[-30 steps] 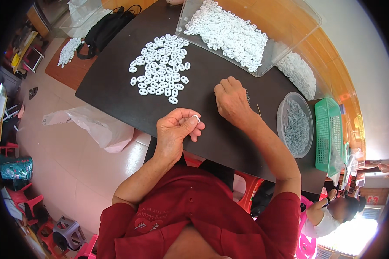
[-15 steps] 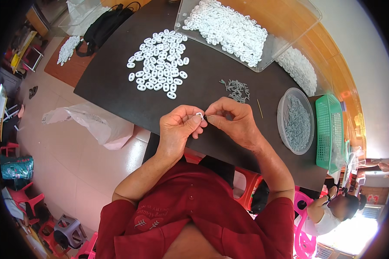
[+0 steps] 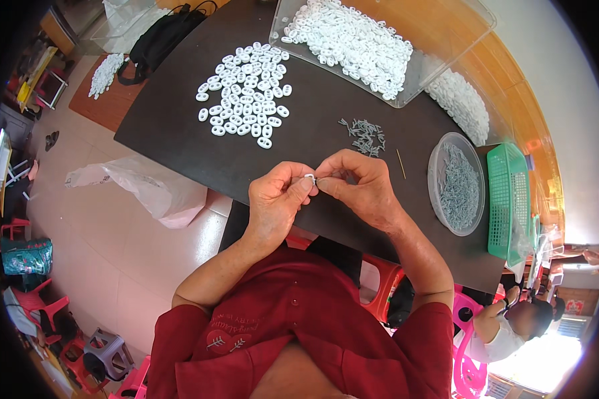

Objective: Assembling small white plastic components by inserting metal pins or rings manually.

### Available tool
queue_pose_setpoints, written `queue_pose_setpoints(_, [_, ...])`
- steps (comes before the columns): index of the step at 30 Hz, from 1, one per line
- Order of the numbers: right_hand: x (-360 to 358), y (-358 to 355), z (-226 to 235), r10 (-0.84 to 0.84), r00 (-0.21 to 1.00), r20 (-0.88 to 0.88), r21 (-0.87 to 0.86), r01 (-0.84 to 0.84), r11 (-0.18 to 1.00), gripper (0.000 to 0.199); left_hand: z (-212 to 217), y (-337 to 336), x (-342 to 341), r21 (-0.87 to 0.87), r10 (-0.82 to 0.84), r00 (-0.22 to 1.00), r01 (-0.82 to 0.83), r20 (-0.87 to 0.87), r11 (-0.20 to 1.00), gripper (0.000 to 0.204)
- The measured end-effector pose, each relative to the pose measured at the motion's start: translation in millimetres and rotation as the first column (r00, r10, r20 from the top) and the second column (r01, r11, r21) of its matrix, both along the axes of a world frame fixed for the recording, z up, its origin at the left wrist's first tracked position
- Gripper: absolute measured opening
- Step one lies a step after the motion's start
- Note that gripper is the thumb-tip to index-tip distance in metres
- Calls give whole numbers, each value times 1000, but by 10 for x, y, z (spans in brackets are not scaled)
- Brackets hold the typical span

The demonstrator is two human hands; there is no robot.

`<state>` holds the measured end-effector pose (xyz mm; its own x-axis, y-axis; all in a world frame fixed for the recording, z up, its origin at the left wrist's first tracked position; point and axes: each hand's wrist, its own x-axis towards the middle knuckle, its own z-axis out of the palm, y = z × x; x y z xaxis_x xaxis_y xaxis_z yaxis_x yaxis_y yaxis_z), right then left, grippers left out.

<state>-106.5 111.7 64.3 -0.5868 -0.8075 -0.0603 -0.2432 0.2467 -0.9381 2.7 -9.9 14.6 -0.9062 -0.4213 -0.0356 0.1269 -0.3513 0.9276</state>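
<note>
Over the table's near edge, my left hand (image 3: 274,196) pinches a small white two-hole oval plastic piece (image 3: 309,177) between thumb and fingers. My right hand (image 3: 363,188) meets it from the right, thumb and forefinger closed on a tiny dark thing at the piece's edge, too small to make out. Beyond my left hand, many such white pieces (image 3: 246,100) lie spread in one layer on the dark table (image 3: 306,120). A little heap of grey pin-like parts (image 3: 366,137) is just beyond my right hand, with a thin yellowish stick (image 3: 400,163) beside it.
A see-through bin (image 3: 406,100) of white pieces stands at the far side. To the right are a round tub (image 3: 434,193) of grey parts and a green basket (image 3: 496,233). A plastic bag (image 3: 146,193) hangs left of the table; another person (image 3: 512,326) sits lower right.
My fingertips have come closer together, the right ones now touching the white piece's edge. My left hand has shifted slightly right. The piles look the same.
</note>
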Motion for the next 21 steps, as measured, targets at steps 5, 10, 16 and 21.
queue_pose_setpoints(5, [-5, -8, -2, 15, 998, 54, -7, -14, 1000, 11, 5, -36, 13, 48, -36, 999, 36, 14, 998, 9])
queue_pose_setpoints(10, [-21, -6, -14, 21, 997, 74, 5, -22, 1000, 12, -5, -42, 17, 41, -53, 998, 52, 32, 998, 8])
queue_pose_setpoints(16, [-14, -17, -43, 6, 991, 132, -40, -1, 999, 11, 49, 9, 16, -144, 21, 999, -16, 28, 989, 6])
queue_pose_setpoints(21, [52, -54, -63, -19, 974, 228, -131, 50, 990, 11, -29, 66, 25, -283, 94, 996, -91, -5, 955, 10])
